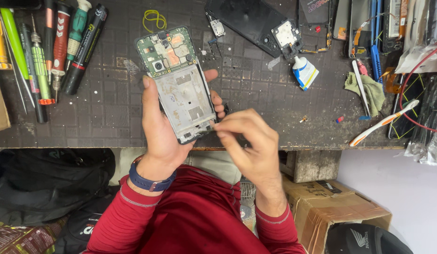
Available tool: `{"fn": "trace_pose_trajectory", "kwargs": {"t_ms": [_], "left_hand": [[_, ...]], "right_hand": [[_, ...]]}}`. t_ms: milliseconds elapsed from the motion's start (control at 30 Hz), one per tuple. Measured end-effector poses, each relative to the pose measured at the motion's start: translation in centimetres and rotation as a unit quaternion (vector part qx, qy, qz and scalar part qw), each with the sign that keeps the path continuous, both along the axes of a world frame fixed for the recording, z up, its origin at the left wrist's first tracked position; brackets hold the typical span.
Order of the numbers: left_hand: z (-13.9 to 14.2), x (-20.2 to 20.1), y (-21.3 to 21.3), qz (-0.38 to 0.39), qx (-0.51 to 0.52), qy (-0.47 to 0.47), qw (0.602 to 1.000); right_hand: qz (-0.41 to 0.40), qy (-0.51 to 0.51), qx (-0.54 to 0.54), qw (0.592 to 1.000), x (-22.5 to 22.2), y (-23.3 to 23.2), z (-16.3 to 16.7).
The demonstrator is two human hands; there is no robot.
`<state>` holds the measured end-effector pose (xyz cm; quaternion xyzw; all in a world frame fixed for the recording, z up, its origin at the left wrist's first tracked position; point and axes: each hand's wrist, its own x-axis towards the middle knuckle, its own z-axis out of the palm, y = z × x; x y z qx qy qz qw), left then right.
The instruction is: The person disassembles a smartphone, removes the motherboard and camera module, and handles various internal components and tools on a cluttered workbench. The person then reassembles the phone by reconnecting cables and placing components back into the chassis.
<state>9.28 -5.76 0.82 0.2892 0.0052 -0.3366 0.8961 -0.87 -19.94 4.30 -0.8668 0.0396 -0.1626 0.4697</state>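
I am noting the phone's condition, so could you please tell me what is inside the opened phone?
The opened phone shows a green circuit board with a camera lens above a bare, empty metal bay. The right hand covers its lower corner.

Opened phone (pixel 181 84): back cover removed, internals exposed. Upper part taken up by a green circuit board with metal shields, copper-coloured patches and a round camera module. Below it, a bare pale-grey metal frame is seen, scuffed, with the battery bay showing vacant. Black rim around the edges. Held tilted, top end leaning away and slightly left, above the near edge of the dark workbench. Cradled from the left and beneath, and touched at the lower right corner; whatever is pinched there is too small to be made out.
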Motion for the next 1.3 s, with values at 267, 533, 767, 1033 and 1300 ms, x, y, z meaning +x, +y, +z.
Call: {"fn": "trace_pose_trajectory", "kwargs": {"t_ms": [267,533,767,1033,1300], "left_hand": [[0.2,0.2,0.0,0.005,0.011,-0.011,1.0],[0.2,0.2,-0.1,0.007,0.007,-0.009,1.0],[-0.2,0.1,-0.2,0.012,0.004,-0.025,1.0],[-0.4,0.1,-0.3,0.024,-0.001,-0.014,1.0],[-0.6,0.0,-0.4,0.017,0.002,-0.002,1.0]], "right_hand": [[0.034,0.051,-0.009,0.998,0.8,0.1,0.5],[0.034,0.04,-0.057,0.997,1.1,0.2,0.4],[0.064,0.041,-0.096,0.992,1.5,0.0,0.6],[0.088,0.059,-0.095,0.99,1.6,-0.7,0.5],[0.087,0.038,-0.132,0.987,1.6,-0.4,0.7]]}}
